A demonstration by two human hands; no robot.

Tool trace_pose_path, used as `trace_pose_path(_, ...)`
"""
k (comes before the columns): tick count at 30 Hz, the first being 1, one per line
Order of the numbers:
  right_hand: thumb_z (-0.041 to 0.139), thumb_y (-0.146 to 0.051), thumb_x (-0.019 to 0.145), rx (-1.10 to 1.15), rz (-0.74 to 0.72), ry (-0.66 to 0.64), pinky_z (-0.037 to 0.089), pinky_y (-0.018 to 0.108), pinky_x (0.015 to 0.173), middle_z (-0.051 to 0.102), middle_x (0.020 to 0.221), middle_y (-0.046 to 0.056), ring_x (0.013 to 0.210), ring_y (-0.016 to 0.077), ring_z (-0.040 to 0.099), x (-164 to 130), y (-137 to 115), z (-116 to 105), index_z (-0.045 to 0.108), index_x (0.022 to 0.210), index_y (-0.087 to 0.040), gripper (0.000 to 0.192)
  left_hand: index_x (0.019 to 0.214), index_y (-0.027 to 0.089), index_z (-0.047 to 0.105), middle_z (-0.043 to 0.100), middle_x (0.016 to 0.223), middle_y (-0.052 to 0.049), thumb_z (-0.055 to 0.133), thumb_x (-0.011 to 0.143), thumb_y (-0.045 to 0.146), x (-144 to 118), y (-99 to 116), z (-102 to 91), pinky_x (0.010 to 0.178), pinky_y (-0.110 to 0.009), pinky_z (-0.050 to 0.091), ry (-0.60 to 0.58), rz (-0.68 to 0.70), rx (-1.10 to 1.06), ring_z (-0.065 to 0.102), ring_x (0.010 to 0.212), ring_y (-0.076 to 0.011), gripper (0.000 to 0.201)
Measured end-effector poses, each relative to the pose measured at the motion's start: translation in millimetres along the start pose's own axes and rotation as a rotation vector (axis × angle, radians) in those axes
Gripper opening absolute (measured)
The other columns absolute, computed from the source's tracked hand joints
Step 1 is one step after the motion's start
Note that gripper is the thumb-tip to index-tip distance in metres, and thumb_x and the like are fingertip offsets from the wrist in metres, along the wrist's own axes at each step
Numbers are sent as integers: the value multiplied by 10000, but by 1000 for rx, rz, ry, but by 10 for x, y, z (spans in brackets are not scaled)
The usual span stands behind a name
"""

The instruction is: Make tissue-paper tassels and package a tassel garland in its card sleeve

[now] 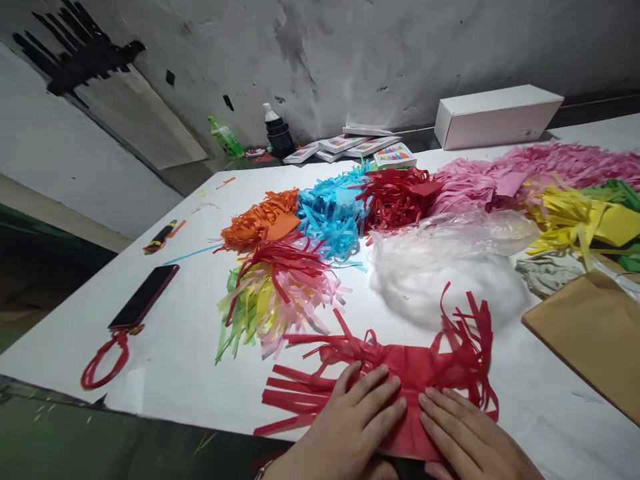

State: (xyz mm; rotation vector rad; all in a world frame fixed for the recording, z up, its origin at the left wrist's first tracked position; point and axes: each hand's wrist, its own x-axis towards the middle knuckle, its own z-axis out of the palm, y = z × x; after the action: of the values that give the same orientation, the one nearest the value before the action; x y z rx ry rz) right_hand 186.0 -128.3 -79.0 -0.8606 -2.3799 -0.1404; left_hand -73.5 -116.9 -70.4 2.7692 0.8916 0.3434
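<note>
A sheet of red fringed tissue paper [407, 363] lies at the table's front edge, its cut strips spreading out to the left and right. My left hand [357, 417] rests on its left half with the fingers stretched across the paper. On the right half lies my right hand [465, 427], fingers slanting toward the middle. Both thumbs show partly at the paper's front edge, below the fingers, so the sheet sits between thumbs and fingers. Beyond my left hand is a mixed bunch of red, pink, yellow and green fringe [280, 287].
Piles of orange [265, 220], blue [333, 210], dark red [400, 200], pink [550, 167] and yellow fringe [575, 217] line the back. A clear plastic bag [450, 260], brown cardboard [595, 333], phone [143, 297], cutter [161, 237], white box [500, 117] and bottles stand around.
</note>
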Motion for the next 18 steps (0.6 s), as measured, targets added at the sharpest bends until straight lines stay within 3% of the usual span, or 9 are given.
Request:
trace_pose_path(4,420,-96,1015,26,-29,21,481,274,987,793,1039,-28,941,127,740,-69,8,-22,723,1052,-206,324,1173,224,621,760,1167,-43,541,987,297,-72,46,144,1138,-428,314,200,-3,-51,642,1145,-217,215)
trace_pose_path(8,499,-112,962,82,72,7,465,299,954,793,933,-15,867,141,733,-52,32,-43,689,1119,-194,260,1073,215,602,768,1007,-67,418,970,154,-8,89,92,878,-380,470,252,-136,-203,668,933,-217,220)
trace_pose_path(12,549,-129,940,103,282,45,444,343,898,756,893,35,886,192,697,1,15,43,661,1111,-156,206,995,202,594,726,911,-67,402,954,124,191,102,-84,703,-342,483,145,-351,-236,645,803,-226,211)
trace_pose_path(15,534,-117,953,69,397,108,415,369,868,722,822,39,800,189,656,101,0,166,664,1039,-152,160,881,201,604,698,849,-54,433,961,138,351,77,-127,634,-334,473,38,-529,-112,636,706,-223,199)
trace_pose_path(18,502,-136,973,44,492,106,388,373,818,679,746,32,718,182,597,209,3,268,669,936,-162,172,842,202,613,693,805,-46,471,955,159,458,32,-108,592,-342,455,-37,-605,36,653,666,-238,186)
